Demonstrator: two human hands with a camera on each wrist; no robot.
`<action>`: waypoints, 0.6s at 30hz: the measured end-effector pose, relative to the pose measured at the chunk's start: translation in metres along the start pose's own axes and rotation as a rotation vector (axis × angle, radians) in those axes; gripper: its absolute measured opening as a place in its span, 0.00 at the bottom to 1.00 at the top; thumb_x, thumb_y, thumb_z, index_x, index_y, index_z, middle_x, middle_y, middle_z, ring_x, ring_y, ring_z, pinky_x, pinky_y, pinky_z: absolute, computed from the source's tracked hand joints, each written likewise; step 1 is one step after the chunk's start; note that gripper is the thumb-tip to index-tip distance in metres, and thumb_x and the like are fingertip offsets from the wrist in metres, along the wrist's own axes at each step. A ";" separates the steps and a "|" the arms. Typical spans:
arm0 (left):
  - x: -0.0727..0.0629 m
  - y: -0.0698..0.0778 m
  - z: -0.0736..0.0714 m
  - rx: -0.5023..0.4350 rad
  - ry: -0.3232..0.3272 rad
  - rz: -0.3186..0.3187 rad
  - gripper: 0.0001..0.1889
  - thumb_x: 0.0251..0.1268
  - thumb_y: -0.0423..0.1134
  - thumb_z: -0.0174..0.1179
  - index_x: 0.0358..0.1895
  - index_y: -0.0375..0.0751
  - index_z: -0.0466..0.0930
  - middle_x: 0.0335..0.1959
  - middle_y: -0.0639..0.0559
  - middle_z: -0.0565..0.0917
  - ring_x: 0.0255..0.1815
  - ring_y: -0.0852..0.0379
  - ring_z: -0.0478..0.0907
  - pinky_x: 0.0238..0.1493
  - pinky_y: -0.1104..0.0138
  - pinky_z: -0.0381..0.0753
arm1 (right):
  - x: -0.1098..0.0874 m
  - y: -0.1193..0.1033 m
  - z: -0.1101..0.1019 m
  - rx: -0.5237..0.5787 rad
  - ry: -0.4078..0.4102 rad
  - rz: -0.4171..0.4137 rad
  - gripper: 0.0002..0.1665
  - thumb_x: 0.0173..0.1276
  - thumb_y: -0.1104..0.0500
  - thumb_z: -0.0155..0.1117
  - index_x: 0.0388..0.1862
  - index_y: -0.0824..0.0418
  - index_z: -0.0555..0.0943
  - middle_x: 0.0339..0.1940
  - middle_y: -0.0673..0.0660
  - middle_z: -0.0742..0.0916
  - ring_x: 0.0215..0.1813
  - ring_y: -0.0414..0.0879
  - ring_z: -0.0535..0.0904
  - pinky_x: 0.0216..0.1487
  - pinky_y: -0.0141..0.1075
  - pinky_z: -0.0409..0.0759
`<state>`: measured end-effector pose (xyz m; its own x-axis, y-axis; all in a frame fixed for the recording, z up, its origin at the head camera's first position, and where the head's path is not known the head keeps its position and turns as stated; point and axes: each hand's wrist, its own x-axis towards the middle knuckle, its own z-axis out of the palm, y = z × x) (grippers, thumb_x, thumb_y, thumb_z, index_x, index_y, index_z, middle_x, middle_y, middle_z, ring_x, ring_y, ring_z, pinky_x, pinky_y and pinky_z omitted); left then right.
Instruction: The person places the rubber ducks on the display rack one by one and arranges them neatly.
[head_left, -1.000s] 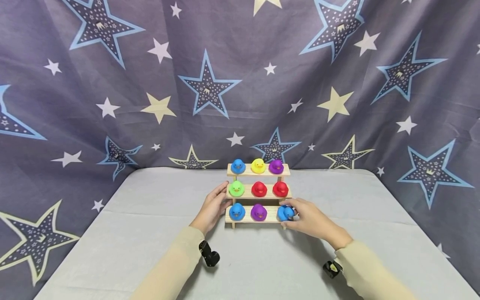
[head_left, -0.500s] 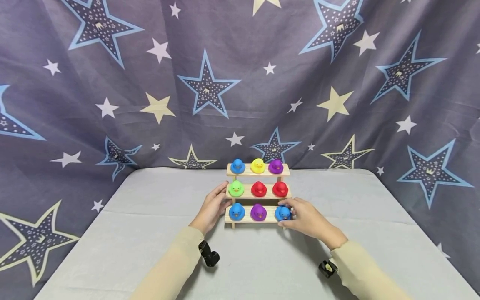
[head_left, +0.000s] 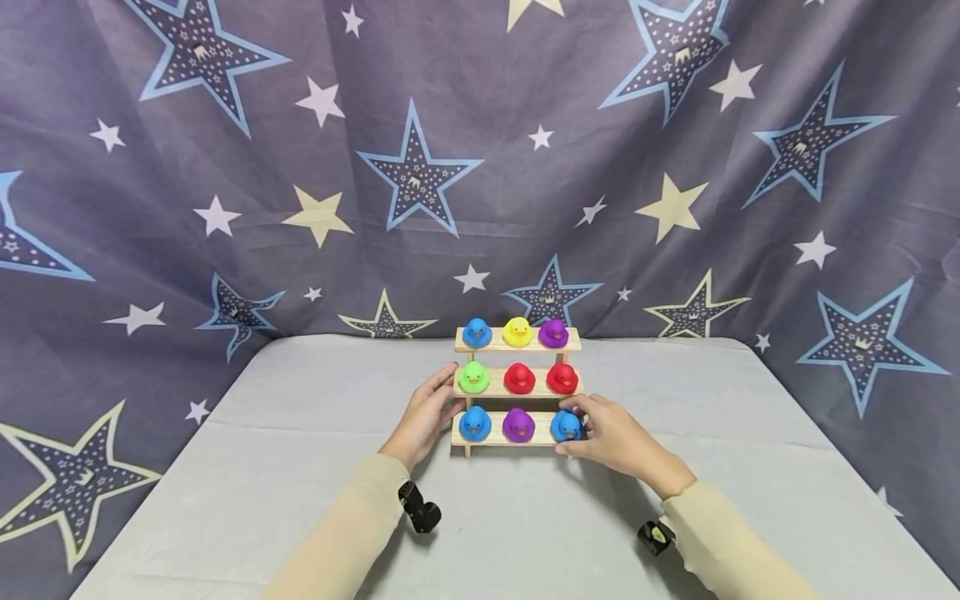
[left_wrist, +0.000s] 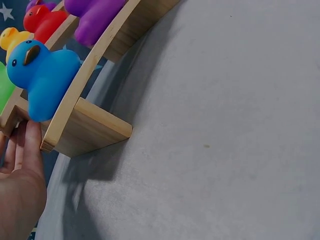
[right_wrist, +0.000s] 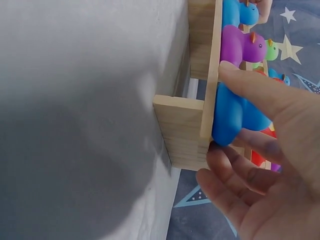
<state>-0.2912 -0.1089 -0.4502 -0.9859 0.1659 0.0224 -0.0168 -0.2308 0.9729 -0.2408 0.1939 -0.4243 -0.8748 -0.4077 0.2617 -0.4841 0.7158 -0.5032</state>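
Note:
A three-tier wooden display rack (head_left: 542, 430) carries rubber ducks, three to a tier. My right hand (head_left: 621, 439) holds the blue rubber duck (head_left: 566, 426) at the right end of the bottom tier. In the right wrist view, the thumb lies across this duck (right_wrist: 228, 117) near the shelf's front edge, with the fingers curled at its outer side. My left hand (head_left: 422, 417) rests against the rack's left end, fingers extended. In the left wrist view those fingers (left_wrist: 33, 146) reach behind the bottom shelf's end, beside another blue duck (left_wrist: 47, 75).
A purple duck (head_left: 518, 425) sits mid bottom tier. Green (head_left: 473, 377) and two red ducks fill the middle tier; blue, yellow (head_left: 517, 332) and purple ones the top. The rack stands on a grey cloth-covered table (head_left: 495, 533) before a star-patterned curtain (head_left: 495, 75).
The right hand has shifted slightly left with the blue duck, which has turned from facing sideways to facing forward. The left hand and the rack have stayed in place.

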 end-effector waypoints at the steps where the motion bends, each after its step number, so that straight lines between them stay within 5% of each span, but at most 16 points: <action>1: 0.000 0.000 0.000 0.000 0.000 0.000 0.30 0.76 0.32 0.46 0.78 0.33 0.54 0.77 0.38 0.60 0.74 0.43 0.62 0.70 0.60 0.72 | 0.000 0.000 -0.001 0.001 -0.002 -0.002 0.36 0.53 0.52 0.82 0.58 0.63 0.80 0.45 0.56 0.84 0.37 0.45 0.78 0.41 0.39 0.83; 12: -0.001 0.002 -0.002 0.064 -0.009 0.004 0.30 0.76 0.34 0.48 0.78 0.33 0.54 0.75 0.37 0.62 0.73 0.43 0.63 0.70 0.58 0.72 | -0.007 0.005 -0.010 0.064 -0.030 -0.046 0.39 0.52 0.54 0.82 0.61 0.66 0.78 0.47 0.58 0.85 0.43 0.50 0.82 0.41 0.41 0.87; 18: -0.001 0.005 -0.003 0.152 0.001 -0.002 0.30 0.76 0.34 0.48 0.77 0.33 0.56 0.72 0.36 0.66 0.70 0.41 0.68 0.67 0.58 0.76 | -0.012 0.012 -0.017 0.053 -0.056 0.005 0.39 0.52 0.53 0.82 0.60 0.67 0.78 0.48 0.61 0.85 0.42 0.52 0.83 0.44 0.45 0.87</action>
<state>-0.2912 -0.1129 -0.4455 -0.9861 0.1650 0.0201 0.0065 -0.0824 0.9966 -0.2362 0.2167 -0.4191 -0.8743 -0.4359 0.2135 -0.4766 0.6876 -0.5478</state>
